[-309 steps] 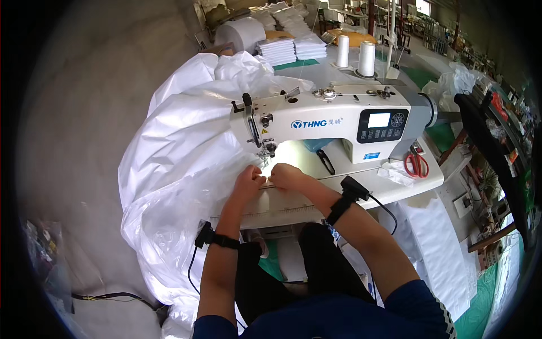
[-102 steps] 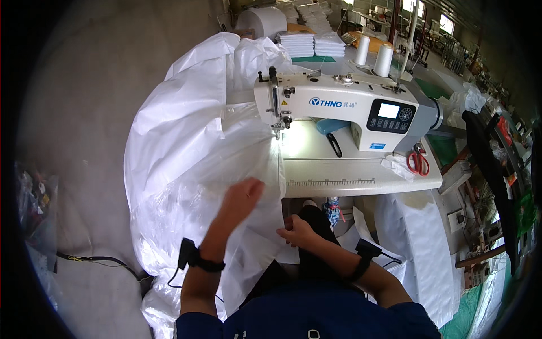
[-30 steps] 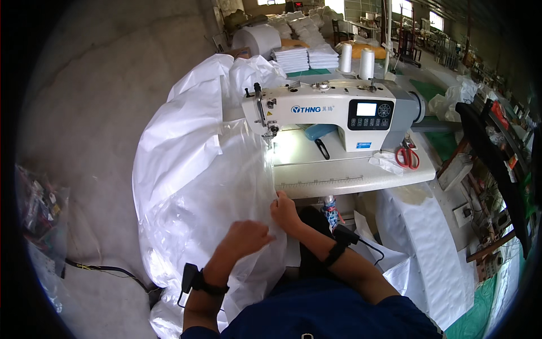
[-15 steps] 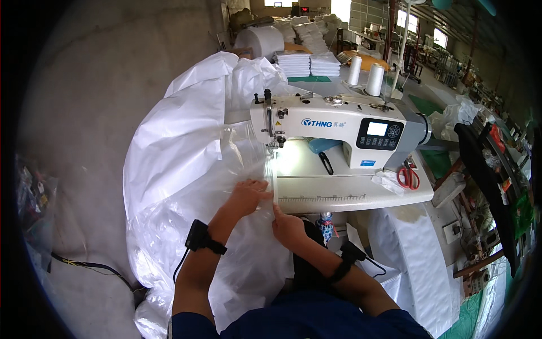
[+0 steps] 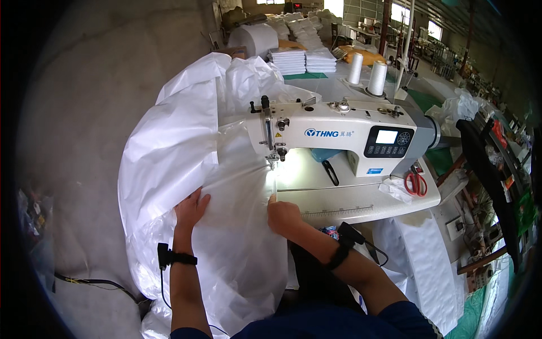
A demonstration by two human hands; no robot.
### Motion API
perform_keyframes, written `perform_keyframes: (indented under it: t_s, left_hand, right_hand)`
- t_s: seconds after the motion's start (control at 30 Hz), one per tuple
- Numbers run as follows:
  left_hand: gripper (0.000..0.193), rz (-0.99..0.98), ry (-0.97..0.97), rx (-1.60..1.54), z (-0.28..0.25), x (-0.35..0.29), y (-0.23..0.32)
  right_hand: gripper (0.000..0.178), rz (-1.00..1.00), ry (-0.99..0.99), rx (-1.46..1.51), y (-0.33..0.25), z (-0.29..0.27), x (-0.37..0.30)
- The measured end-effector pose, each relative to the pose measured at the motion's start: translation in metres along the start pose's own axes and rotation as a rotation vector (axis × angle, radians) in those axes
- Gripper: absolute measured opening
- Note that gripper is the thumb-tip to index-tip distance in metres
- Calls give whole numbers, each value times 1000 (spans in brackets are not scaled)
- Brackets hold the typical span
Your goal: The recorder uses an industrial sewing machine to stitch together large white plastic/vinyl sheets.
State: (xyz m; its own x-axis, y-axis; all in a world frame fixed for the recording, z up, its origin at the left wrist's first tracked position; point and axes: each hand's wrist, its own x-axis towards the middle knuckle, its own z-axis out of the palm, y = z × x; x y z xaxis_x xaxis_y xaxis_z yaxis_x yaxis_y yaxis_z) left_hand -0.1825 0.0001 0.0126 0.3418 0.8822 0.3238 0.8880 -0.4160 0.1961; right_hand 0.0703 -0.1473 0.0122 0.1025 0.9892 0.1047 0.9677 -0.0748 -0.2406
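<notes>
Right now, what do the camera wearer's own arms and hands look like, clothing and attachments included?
The left hand and right hand are ungloved. Short navy sleeves leave both forearms bare; each wears a black strap carrying a boxy black module with a thin black cable.

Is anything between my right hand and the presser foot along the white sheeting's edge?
Nothing visible: from the right hand, the edge of the white sheeting runs uncovered up to the presser foot.
</notes>
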Motion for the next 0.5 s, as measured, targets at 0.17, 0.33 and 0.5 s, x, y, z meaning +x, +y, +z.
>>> perform_keyframes:
  t_s: [0.17, 0.33, 0.5]
  left_hand:
    - [52, -9, -134, -209, 9, 41, 10]
    - [60, -19, -124, -168, 28, 70, 0]
    - [62, -149, -204, -202, 29, 85, 14]
  right_hand:
    - [57, 59, -20, 1, 10, 1, 34]
    - [60, 150, -102, -41, 12, -8, 60]
    - [49, 218, -32, 101, 10, 0, 46]
